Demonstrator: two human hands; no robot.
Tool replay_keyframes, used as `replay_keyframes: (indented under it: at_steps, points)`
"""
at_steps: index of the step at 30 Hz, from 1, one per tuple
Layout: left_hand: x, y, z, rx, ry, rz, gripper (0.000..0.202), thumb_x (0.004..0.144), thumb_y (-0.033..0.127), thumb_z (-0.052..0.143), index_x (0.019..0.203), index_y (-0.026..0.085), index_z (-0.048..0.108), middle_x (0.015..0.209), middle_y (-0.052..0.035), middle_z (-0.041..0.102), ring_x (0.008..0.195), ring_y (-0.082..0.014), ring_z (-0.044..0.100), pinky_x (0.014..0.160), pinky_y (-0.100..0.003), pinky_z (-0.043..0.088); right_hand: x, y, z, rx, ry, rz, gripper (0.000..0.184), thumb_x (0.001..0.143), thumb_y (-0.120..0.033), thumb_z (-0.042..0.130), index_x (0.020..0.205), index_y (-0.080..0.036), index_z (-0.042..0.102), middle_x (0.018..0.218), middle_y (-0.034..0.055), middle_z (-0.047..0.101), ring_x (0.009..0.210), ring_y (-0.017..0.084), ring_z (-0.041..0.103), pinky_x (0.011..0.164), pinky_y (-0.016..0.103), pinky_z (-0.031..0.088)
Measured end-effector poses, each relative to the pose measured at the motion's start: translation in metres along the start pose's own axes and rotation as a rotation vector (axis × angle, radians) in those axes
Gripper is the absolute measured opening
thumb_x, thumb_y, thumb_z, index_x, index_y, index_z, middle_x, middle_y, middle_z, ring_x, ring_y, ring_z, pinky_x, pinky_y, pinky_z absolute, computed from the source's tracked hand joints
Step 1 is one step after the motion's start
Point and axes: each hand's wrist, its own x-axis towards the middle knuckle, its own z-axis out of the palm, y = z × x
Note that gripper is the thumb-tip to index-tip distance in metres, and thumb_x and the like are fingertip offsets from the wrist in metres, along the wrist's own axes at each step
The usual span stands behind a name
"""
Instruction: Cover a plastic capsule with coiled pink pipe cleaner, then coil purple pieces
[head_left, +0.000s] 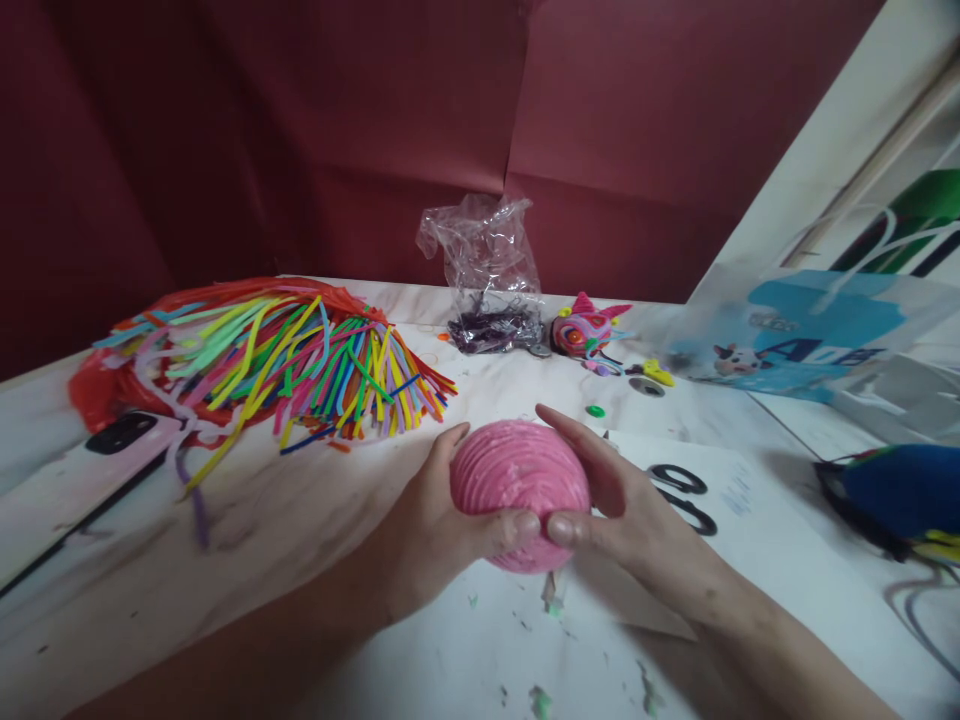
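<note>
A pink ball [517, 470] with ridged, coiled rings over its surface is held above the table in front of me. My left hand [442, 520] cups its left side, the thumb pressed on the lower front. On the other side my right hand [622, 500] grips the ball, its thumb tip close to the left one and its index finger reaching along the top right. The remaining fingers of both hands are mostly hidden behind the ball or the palms. White paper [757, 560] and two black curved pieces [679, 480] lie to the right of my right hand.
Colourful pipe cleaners [300, 360] spill from a red bag at left, near a phone [90, 480]. Behind stand a clear plastic bag [487, 250] and a pink decorated figure [585, 330]. A gift bag [802, 320] and a blue item [900, 500] are at right.
</note>
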Motion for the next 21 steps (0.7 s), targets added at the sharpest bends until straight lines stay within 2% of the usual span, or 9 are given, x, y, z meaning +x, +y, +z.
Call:
replay_keyframes:
  at_steps: [3,6,13,17,21]
  points:
    - [0.0,-0.003,0.0,0.001,-0.089,-0.04,0.068,0.06,0.036,0.076,0.118,0.02,0.046,0.112,-0.0072,0.058,0.102,-0.0271,0.055,0.084,-0.037,0.046,0.0,0.002,-0.001,0.02,-0.012,0.003,0.087,0.062,-0.044,0.077,0.136,-0.025,0.035,0.137,0.008,0.04,0.124,0.029,0.039,0.103,0.045,0.033]
    - [0.0,-0.005,0.001,-0.004,-0.106,-0.035,0.065,0.061,0.035,0.076,0.117,0.021,0.046,0.113,-0.006,0.058,0.103,-0.0262,0.054,0.084,-0.035,0.046,0.001,0.004,-0.001,0.027,-0.033,0.012,0.085,0.063,-0.043,0.077,0.135,-0.024,0.036,0.136,0.0084,0.042,0.124,0.028,0.039,0.104,0.045,0.031]
    - [-0.006,0.007,0.005,0.102,-0.051,-0.052,0.058,0.063,0.025,0.074,0.114,0.02,0.046,0.11,-0.0045,0.058,0.098,-0.0228,0.056,0.082,-0.034,0.046,-0.001,0.004,0.003,-0.011,-0.026,-0.027,0.077,0.066,-0.04,0.076,0.132,-0.024,0.039,0.132,0.0078,0.045,0.119,0.028,0.043,0.103,0.046,0.033]
    - [-0.005,0.009,0.006,0.055,-0.038,-0.019,0.056,0.063,0.023,0.073,0.113,0.021,0.047,0.108,-0.0036,0.058,0.097,-0.0218,0.056,0.081,-0.032,0.047,-0.002,0.004,0.004,-0.034,-0.006,-0.043,0.075,0.067,-0.042,0.075,0.131,-0.025,0.039,0.134,0.0079,0.044,0.121,0.028,0.041,0.103,0.046,0.032]
    - [-0.005,0.007,0.008,0.016,-0.038,-0.071,0.059,0.063,0.026,0.074,0.114,0.02,0.046,0.11,-0.0051,0.058,0.099,-0.0235,0.056,0.082,-0.033,0.047,-0.001,0.004,0.002,0.0,-0.031,-0.032,0.082,0.067,-0.048,0.073,0.135,-0.024,0.034,0.137,0.0089,0.039,0.123,0.028,0.039,0.104,0.045,0.032]
